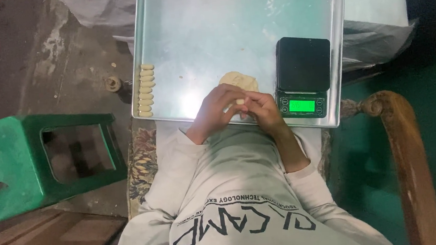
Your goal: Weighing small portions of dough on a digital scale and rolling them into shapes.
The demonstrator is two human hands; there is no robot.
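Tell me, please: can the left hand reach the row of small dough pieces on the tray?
Probably yes. The left hand is on the same side as the row of dough pieces, and only bare tray lies between them. It is busy with a small dough piece now.

pale dough (239, 79), black scale (303, 73), seemingly green stool (37, 154)

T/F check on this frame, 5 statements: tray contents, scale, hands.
1. Both hands, left hand and right hand, meet on a small piece of dough. True.
2. The row of shaped pieces lies along the tray's right edge. False: it lies along the left edge of the metal tray.
3. The digital scale has a lit green display. True.
4. The dough lump sits on the scale. False: it lies on the tray beside it.
5. The green stool stands on the tray. False: it stands on the floor.
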